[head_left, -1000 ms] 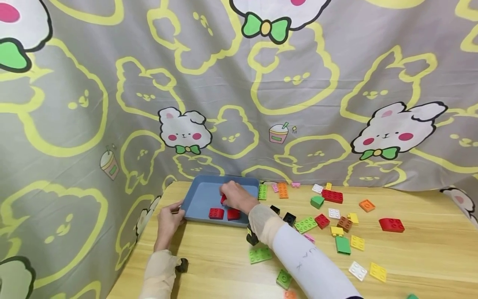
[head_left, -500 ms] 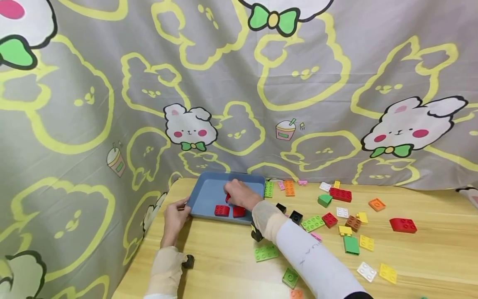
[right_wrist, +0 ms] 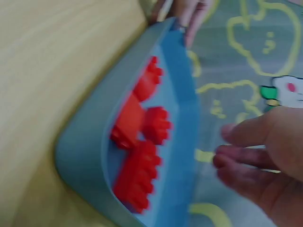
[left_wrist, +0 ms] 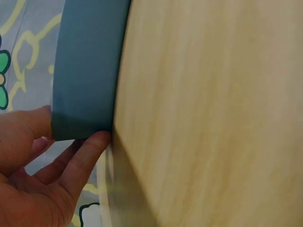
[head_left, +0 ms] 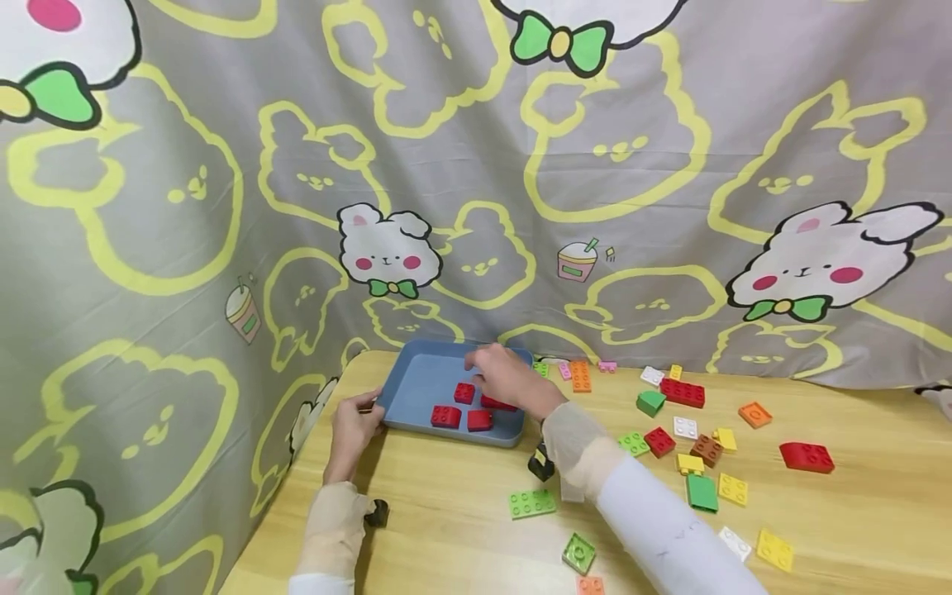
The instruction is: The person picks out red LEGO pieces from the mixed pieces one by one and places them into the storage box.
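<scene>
And here's the tray point(head_left: 416, 392), up in the table's point(head_left: 439, 512) far left corner, with four red bricks point(head_left: 445, 416) inside, bunched toward its near right part. The left hand point(head_left: 353, 431) has the tray's near left corner, thumb at the rim and fingers tucked against its underside, a light pinch. The right hand point(head_left: 513, 382) hangs above the bricks, fingers loosely bent and gripping nothing.

I'd call this the close of a placing step, reds apparently being gathered. The next move would seem to call for lifting clear of the rim and reaching right. Three more reds sit out there: the long red point(head_left: 682, 392), the small red point(head_left: 659, 442) and the curved red point(head_left: 807, 457), which lies well apart.

Watch the crowd, though! The lime brick point(head_left: 634, 444) lies just beside the small red, half under the right sleeve point(head_left: 662, 529). That sleeve also hides some of the table. A white brick point(head_left: 652, 376) and a yellow one point(head_left: 675, 372) hem in the long red, and the patterned cloth point(head_left: 461, 165) hangs close behind.
</scene>
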`<act>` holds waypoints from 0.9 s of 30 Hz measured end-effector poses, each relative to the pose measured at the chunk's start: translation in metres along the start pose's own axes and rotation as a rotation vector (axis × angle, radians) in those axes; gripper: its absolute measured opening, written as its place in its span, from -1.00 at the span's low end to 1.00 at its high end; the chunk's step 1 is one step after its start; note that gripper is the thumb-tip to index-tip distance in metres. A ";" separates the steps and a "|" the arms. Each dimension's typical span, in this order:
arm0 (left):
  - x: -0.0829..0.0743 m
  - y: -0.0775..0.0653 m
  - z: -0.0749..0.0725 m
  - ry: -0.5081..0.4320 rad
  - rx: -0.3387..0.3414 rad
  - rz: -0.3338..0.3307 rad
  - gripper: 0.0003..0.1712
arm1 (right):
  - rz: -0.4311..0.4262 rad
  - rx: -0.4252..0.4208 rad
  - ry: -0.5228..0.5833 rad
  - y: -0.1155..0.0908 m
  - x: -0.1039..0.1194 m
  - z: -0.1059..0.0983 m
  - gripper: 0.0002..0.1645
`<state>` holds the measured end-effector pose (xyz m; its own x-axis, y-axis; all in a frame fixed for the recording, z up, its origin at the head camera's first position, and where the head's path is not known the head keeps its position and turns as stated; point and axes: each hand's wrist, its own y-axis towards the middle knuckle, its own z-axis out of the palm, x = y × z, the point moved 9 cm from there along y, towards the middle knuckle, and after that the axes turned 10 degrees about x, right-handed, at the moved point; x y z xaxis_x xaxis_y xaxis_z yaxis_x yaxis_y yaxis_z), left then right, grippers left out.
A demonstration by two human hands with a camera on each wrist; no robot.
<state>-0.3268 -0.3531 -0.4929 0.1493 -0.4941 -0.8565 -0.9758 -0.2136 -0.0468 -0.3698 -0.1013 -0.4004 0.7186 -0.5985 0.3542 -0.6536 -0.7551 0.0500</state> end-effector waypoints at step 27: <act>-0.001 -0.003 0.000 -0.036 0.013 0.021 -0.52 | 0.224 -0.111 0.220 -0.190 -0.054 -0.034 -0.60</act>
<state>-0.3237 -0.3518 -0.4922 0.1227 -0.4678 -0.8753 -0.9807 -0.1922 -0.0348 -0.2926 0.0835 -0.3977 0.4936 -0.6649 0.5606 -0.8201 -0.5704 0.0456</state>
